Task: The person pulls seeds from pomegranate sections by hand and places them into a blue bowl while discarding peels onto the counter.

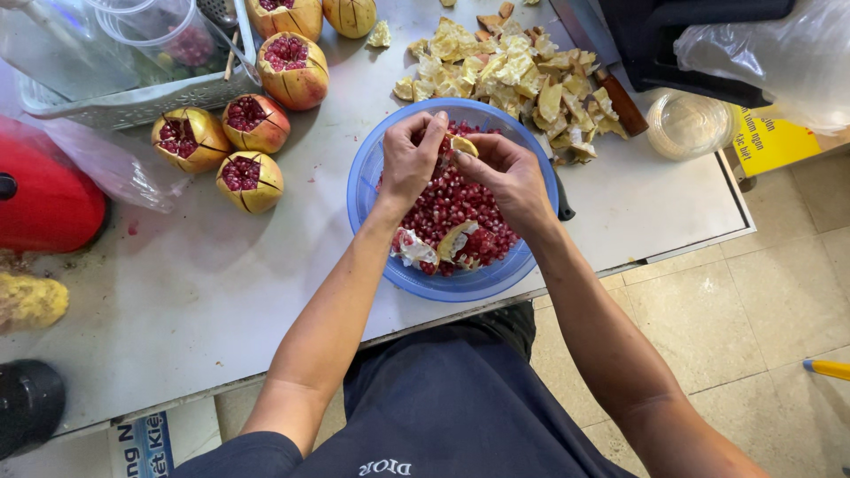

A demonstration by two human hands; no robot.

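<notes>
Now both hands are working a small piece of pomegranate over the far half of a blue bowl, which serves as the landmark for everything else. That piece is showing pale yellow rind, and it is sitting pinched between the two hands just above the heap of dark red seeds filling the bowl. The left hand is curling its fingers together around the piece from one side, thumb pressing in; the right hand is closing its fingertips on the other side, so both are clamped on it. Two more bits of spent rind with white pith are lying on the seeds at the near side of the bowl. The bowl itself is overhanging the near edge of the grey table slightly, leaving little room on that side. Beyond the bowl a pile of discarded peel is lying close to its rim. Left of the bowl, open tabletop is stretching out to three scored pomegranates lying in a cluster, with further ones and a metal tray behind them. Right of the bowl a clear plastic lid is sitting near the table's corner, with bare table between.
</notes>
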